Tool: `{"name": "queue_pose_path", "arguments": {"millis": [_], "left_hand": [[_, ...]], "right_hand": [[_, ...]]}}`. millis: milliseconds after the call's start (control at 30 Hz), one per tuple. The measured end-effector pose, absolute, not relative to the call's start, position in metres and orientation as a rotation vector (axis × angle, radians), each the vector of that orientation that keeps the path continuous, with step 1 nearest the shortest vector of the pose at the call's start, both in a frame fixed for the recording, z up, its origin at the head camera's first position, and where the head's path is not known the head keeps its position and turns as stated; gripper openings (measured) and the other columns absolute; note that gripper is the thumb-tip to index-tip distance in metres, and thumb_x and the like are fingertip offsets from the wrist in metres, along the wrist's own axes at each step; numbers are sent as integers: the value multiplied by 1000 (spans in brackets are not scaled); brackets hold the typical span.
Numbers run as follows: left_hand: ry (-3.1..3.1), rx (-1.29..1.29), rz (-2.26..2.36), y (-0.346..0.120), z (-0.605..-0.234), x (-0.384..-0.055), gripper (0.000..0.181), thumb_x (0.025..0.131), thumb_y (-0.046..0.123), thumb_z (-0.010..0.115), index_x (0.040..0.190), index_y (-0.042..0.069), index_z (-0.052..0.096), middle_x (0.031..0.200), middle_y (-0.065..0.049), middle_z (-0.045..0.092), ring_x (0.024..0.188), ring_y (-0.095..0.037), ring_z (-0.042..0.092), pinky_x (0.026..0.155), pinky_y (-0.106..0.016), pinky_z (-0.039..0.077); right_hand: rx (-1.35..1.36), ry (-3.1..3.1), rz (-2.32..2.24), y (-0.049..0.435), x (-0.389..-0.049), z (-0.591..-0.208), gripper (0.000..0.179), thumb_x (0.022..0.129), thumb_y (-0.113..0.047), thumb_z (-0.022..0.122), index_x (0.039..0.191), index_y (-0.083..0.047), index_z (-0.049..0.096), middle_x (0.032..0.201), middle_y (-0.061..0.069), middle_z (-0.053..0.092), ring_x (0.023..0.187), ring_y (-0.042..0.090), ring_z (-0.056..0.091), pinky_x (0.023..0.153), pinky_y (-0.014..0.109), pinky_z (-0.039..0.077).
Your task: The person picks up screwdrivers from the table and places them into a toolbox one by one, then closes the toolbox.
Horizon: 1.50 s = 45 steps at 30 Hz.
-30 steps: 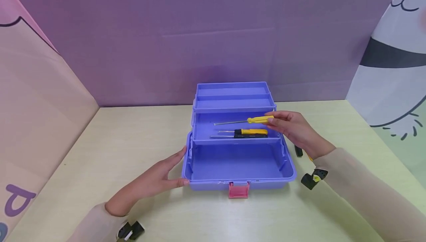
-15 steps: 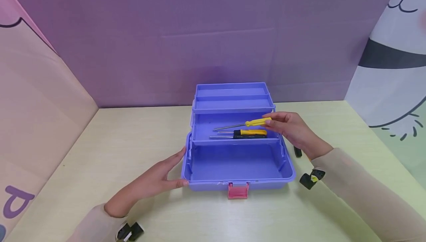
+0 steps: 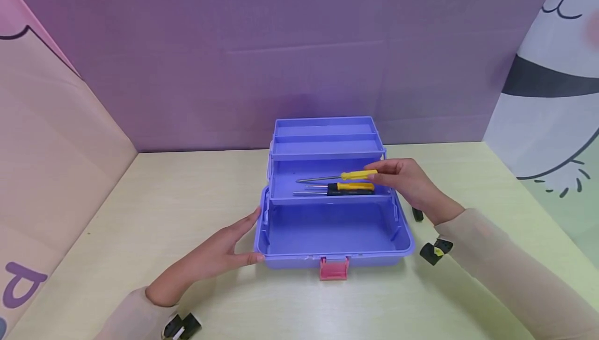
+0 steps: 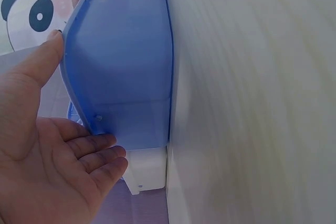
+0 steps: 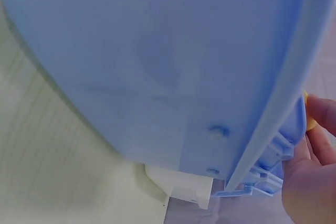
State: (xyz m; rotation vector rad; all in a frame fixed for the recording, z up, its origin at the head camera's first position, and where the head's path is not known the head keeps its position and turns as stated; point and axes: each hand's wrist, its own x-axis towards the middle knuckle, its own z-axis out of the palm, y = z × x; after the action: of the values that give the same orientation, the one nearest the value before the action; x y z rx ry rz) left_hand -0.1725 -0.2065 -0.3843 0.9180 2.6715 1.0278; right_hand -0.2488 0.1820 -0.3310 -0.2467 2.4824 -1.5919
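A purple-blue plastic toolbox (image 3: 334, 262) stands unfolded on the table, its tiers stepped up toward the back. My right hand (image 3: 402, 176) pinches the end of a screwdriver's yellow handle (image 3: 357, 174) over the middle tray (image 3: 285, 173); the metal shaft points left. Two more screwdrivers lie in that tray: one with a yellow-and-black handle (image 3: 355, 186), and in front of it one with a black handle (image 3: 351, 193). With fingers and thumb fairly straight, my left hand (image 3: 220, 249) rests against the box's left side, also seen in the left wrist view.
A pink latch (image 3: 334, 269) hangs at the box's front. Right of the box, partly behind my right forearm, a black object (image 3: 417, 214) lies on the pale wooden table (image 3: 196, 173). A purple backdrop (image 3: 299, 49) rises behind the table.
My right hand has moved slightly left and down, bringing the yellow screwdriver lower, closer to the two in the tray. My left hand stays at the box's side.
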Motion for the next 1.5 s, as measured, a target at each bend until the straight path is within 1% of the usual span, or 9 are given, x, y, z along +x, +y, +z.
{"name": "queue_pose_path", "arguments": {"millis": [67, 200, 333, 467, 667, 833, 1167, 1400, 1500], "left_hand": [[2670, 916, 1029, -207, -384, -172, 89, 85, 43, 66, 150, 4, 19, 154, -12, 22, 139, -32, 26, 108, -50, 30], [2669, 914, 1027, -207, -384, -172, 89, 85, 43, 66, 150, 3, 19, 154, -12, 22, 139, -32, 26, 108, -50, 29], [2673, 922, 1028, -207, -384, -172, 89, 85, 41, 67, 149, 2, 19, 154, -13, 22, 139, -33, 26, 108, -51, 30], [2678, 926, 1028, -208, -384, -172, 89, 85, 41, 67, 149, 2, 19, 154, -14, 22, 138, -33, 26, 108, -51, 30], [2681, 921, 1026, -208, -384, -170, 89, 85, 41, 67, 149, 1, 19, 154, -14, 22, 138, -33, 26, 108, -51, 30], [2677, 915, 1032, -209, -384, -170, 89, 86, 41, 66, 149, 2, 18, 154, -14, 22, 139, -33, 26, 108, -51, 29], [2678, 898, 1031, -209, -384, -171, 89, 86, 43, 66, 150, 3, 18, 154, -13, 22, 139, -32, 25, 108, -50, 29], [2686, 897, 1025, -209, -384, -170, 88, 86, 43, 65, 150, 3, 18, 154, -13, 22, 139, -32, 26, 108, -50, 30], [2682, 900, 1024, -208, -384, -170, 88, 86, 43, 65, 150, 3, 18, 154, -12, 22, 139, -32, 26, 108, -50, 30]], "right_hand": [[-246, 2513, -1538, 181, -249, -330, 35, 91, -21, 64, 120, -1, 63, 112, 13, 67, 97, 20, 61, 88, 27, 52], [-306, 2603, -1419, 177, -251, -330, 31, 91, -17, 64, 117, -2, 65, 111, 15, 67, 97, 23, 63, 85, 31, 54], [-403, 2686, -1329, 171, -250, -330, 26, 91, -11, 63, 114, 0, 67, 109, 16, 67, 93, 23, 64, 80, 30, 56], [-416, 2721, -1297, 167, -248, -330, 25, 91, -7, 61, 114, 1, 67, 109, 16, 67, 91, 23, 64, 77, 29, 57], [-451, 2756, -1253, 163, -246, -331, 26, 92, -1, 56, 117, 4, 64, 113, 20, 65, 92, 26, 63, 79, 33, 56], [-492, 2771, -1244, 161, -245, -333, 27, 92, 2, 55, 117, 6, 63, 113, 21, 65, 95, 28, 64, 81, 36, 56], [-432, 2750, -1280, 161, -246, -333, 30, 93, -1, 55, 121, 5, 61, 117, 21, 63, 100, 30, 63, 83, 36, 55], [-421, 2602, -1441, 174, -246, -335, 31, 95, -10, 56, 125, -2, 61, 124, 15, 61, 113, 27, 58, 89, 31, 52], [-413, 2552, -1510, 182, -242, -335, 31, 95, -14, 56, 124, -4, 61, 125, 13, 61, 117, 26, 56, 91, 28, 51]]}}
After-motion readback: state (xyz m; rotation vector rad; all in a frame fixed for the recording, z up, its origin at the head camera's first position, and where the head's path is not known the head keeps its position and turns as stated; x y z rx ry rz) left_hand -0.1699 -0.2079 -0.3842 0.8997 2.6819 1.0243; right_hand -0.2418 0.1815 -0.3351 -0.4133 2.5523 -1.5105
